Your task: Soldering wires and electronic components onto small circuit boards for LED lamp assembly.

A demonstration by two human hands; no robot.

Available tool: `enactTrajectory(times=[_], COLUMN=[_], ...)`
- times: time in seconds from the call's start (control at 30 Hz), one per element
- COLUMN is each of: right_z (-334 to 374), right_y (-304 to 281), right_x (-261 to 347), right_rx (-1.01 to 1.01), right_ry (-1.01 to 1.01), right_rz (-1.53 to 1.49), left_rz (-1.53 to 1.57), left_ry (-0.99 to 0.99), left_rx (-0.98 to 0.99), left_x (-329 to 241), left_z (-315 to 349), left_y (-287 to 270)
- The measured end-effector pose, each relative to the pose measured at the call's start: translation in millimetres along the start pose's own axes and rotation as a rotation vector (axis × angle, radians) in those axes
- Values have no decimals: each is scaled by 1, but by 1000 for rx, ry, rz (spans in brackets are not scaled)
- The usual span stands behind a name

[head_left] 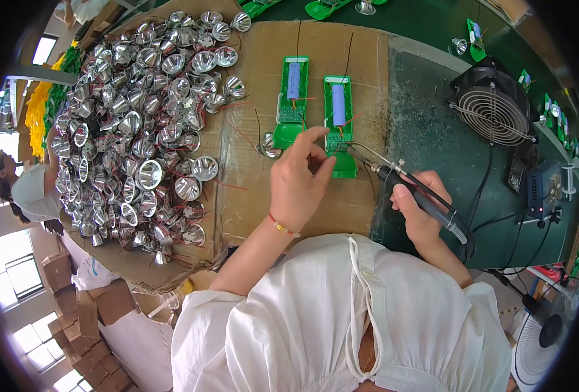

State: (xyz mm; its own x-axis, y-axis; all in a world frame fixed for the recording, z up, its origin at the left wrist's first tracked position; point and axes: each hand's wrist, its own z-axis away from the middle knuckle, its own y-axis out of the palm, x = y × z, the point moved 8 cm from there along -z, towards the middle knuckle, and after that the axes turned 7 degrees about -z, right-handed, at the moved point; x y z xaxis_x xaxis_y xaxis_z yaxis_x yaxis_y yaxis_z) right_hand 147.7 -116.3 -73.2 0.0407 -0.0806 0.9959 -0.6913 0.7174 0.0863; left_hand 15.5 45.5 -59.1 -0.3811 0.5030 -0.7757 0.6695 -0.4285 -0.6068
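**Soldering at right green housing, second housing beside it**

Right hand (pixel 420 209) closed around the dark handle of a soldering iron (pixel 415 193), tip aimed left at the lower part of the right green housing (pixel 339 124). Left hand (pixel 299 179) sits at the same spot, thumb and forefinger pinched together at the housing's lower edge, apparently on a thin wire or solder strand; too small to tell which. Iron tip and left fingertips nearly meet over the small circuit board (pixel 336 138) area.

Both housings lie open-side up on a cardboard sheet (pixel 263 196) on the table (pixel 433 130). Each has a blue cylindrical battery cell (pixel 338 104) seated in it, with red and black leads running out. Left green housing (pixel 292 98) is just beside the right one and not touched. A single silver reflector cup (pixel 268 145) lies near its lower end, wired.

Progress, judged: cells already placed in both housings, wiring of the right one in hand, left one looks waiting or done, cannot tell. A big pile of silver reflectors (pixel 139 130) with red leads fills the left of the cardboard, so a lot of stock is left.

Small black fan (pixel 492 108) stands at the right on the green mat, soldering station box (pixel 543 189) further right. More green parts along the far edge.
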Motion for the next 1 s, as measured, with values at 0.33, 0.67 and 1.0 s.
enactTrajectory(times=[0.33, 0.67, 1.0], right_z=[4, 6, 6], right_y=[-3, -6, -5], right_x=[-2, 1, -1], right_rx=[-11, -20, -3], right_ry=[51, 34, 51], right_rz=[-56, -93, -100], left_rz=[11, 41, 120], left_ry=[-16, -55, -43], left_rx=[15, 26, -119], left_x=[-1, 4, 11], left_z=[-2, 0, 16], left_y=[2, 2, -15])
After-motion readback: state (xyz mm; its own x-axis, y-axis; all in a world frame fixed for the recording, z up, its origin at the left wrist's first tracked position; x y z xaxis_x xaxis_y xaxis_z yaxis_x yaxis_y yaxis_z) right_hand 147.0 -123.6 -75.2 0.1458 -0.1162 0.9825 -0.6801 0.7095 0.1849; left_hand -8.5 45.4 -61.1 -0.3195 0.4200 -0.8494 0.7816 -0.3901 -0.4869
